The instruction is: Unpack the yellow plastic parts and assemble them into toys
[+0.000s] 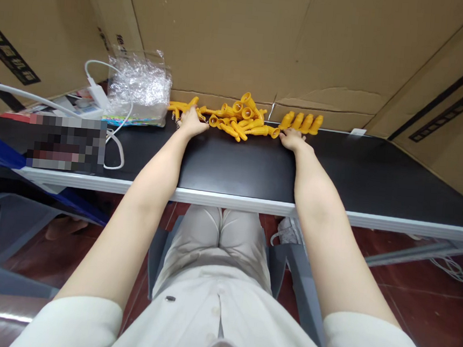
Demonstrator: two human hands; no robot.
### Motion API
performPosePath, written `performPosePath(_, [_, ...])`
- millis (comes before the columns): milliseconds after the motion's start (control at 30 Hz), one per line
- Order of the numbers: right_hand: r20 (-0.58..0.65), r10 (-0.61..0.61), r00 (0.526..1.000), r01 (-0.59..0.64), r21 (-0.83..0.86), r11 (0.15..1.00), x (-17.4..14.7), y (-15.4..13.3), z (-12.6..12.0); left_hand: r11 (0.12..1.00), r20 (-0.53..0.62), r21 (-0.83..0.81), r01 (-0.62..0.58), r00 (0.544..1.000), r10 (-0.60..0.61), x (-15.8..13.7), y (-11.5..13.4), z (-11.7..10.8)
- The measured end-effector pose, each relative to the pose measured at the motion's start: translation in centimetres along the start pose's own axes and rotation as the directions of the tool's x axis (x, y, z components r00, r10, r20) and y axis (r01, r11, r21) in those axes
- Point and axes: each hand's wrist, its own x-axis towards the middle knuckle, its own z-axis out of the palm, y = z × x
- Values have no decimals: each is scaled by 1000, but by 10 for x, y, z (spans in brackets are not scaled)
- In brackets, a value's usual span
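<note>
Small yellow hollow pieces, curved and banana-like, lie in a loose pile (246, 123) at the back of the black table. At the pile's left end is my left hand (192, 123), its thumb stretched out to the right and its fingers over some yellow pieces (176, 105) and thin metal chains. Whether it touches them is hard to see. My right hand (293, 139) rests low on the table, fingers apart, between the open end of one yellow piece (274, 133) and a row of upright yellow pieces (301, 122). Nothing shows in its fingers.
Clear plastic packaging (139, 87) stands at the back left beside a white cable (121, 156) and a white plug block (98, 94). Cardboard walls (243, 39) close in the black tabletop (235, 168). A silver edge (229, 201) runs along its front.
</note>
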Motion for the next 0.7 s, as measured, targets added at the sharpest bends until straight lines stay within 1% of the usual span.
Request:
performPosePath(33, [2, 4, 1000, -4, -7, 1000, -1, 0, 0, 999, 28, 23, 35, 999, -35, -5, 4, -4])
performPosePath(100, [-27, 7, 1000, -7, -2, 1000, -1, 0, 0, 997, 80, 54, 59, 995, -63, -12, 10, -10])
performPosePath(233, [-110, -82, 991, 87, 43, 995, -1, -1, 0, 991, 149, 124, 56, 986, -75, -14, 10, -11])
performPosePath(300, [-89, -101, 991, 107, 64, 992, 0, -2, 0, 989, 164, 133, 68, 982, -90, -10, 7, -9])
performPosePath(400, [-24, -56, 998, 58, 69, 996, 2, -4, 2, 992, 154, 104, 76, 984, -91, -4, 3, -4])
performPosePath(467, [-11, -33, 999, 34, 61, 998, 4, -4, 3, 994, 130, 89, 68, 988, -79, -2, 1, -2])
performPosePath(600, [-39, -31, 999, 34, 79, 996, 6, -2, 6, 991, 100, 133, 18, 995, -32, -3, -2, 0])
performPosePath(700, [-83, -29, 996, 37, 95, 995, 6, -2, 4, 982, 101, 188, 15, 994, -34, -5, -2, -2])
